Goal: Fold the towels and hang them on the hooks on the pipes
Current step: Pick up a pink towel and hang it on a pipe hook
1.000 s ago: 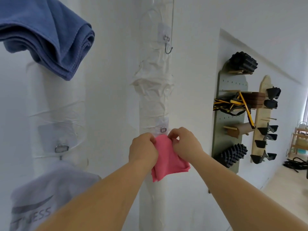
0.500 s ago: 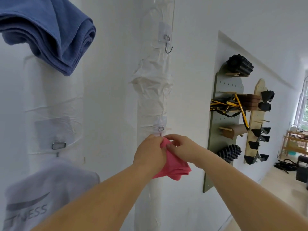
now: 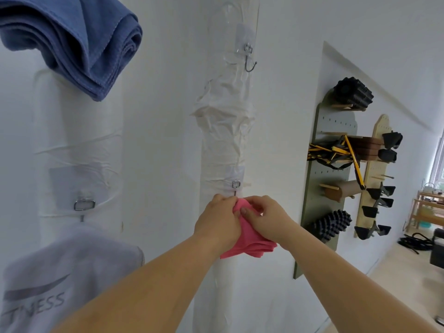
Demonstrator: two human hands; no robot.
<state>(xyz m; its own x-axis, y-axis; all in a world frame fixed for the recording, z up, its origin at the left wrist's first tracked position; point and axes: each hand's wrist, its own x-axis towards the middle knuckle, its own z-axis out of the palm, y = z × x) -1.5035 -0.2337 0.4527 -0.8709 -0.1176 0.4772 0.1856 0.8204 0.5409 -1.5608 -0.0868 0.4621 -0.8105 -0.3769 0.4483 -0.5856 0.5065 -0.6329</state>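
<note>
Hands: my left hand (image 3: 217, 222) gripped the top of the folded pink towel (image 3: 249, 243); my right hand (image 3: 266, 221) pinched it alongside | place: just under the lower hook mount (image 3: 236, 184) on the middle pipe (image 3: 225, 145) | step: hanging, hook tip hidden | next: probably needed a fold seated over the hook before release.

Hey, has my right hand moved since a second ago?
Yes. The right hand has dropped slightly: its knuckles were level with the metal ring on the middle pipe, now they sit below it, on the pink towel.
</note>
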